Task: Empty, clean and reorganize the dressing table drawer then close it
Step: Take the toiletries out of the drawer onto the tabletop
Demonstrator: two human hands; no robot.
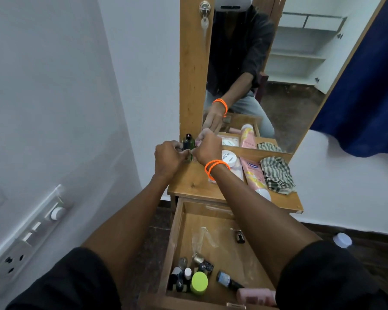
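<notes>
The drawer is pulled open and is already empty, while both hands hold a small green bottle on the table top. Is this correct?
Not quite. The head view shows the drawer open but not empty: small bottles and a green-lidded jar remain inside. Both hands, left hand and right hand, do hold the green bottle.

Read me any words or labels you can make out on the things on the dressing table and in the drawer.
"NAIL POLISH", partly legible: white round lid.
Blue logo, unreadable: pink tube.
Too small or blurred: dark bottles and blue-labelled bottle in the drawer.
</notes>
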